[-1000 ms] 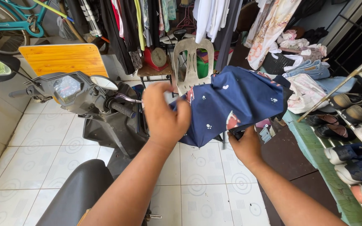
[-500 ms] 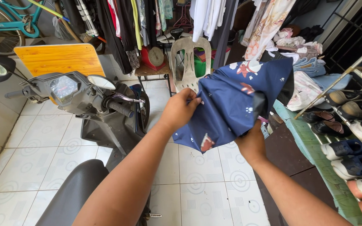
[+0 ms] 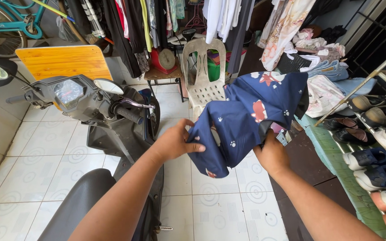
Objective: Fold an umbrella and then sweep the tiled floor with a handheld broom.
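Observation:
A folding umbrella with navy blue fabric (image 3: 251, 116), printed with small white paw marks and red-and-white animals, hangs loosely between my hands. My left hand (image 3: 175, 142) pinches the lower left edge of the fabric. My right hand (image 3: 271, 154) grips the umbrella from below at its right side, where the handle is hidden by the cloth. The canopy is collapsed and bunched, its far end pointing up and to the right.
A grey scooter (image 3: 94, 111) with handlebar and seat stands at my left. A pale plastic chair (image 3: 204, 71) and hanging clothes (image 3: 157, 22) are behind. A shoe rack (image 3: 376, 151) runs along the right, with folded laundry (image 3: 327, 76) beyond it.
My left hand has dropped from the top of the fabric to its lower left edge, drawing the cloth down. The canopy has rotated, showing different printed panels. My right hand stays under it.

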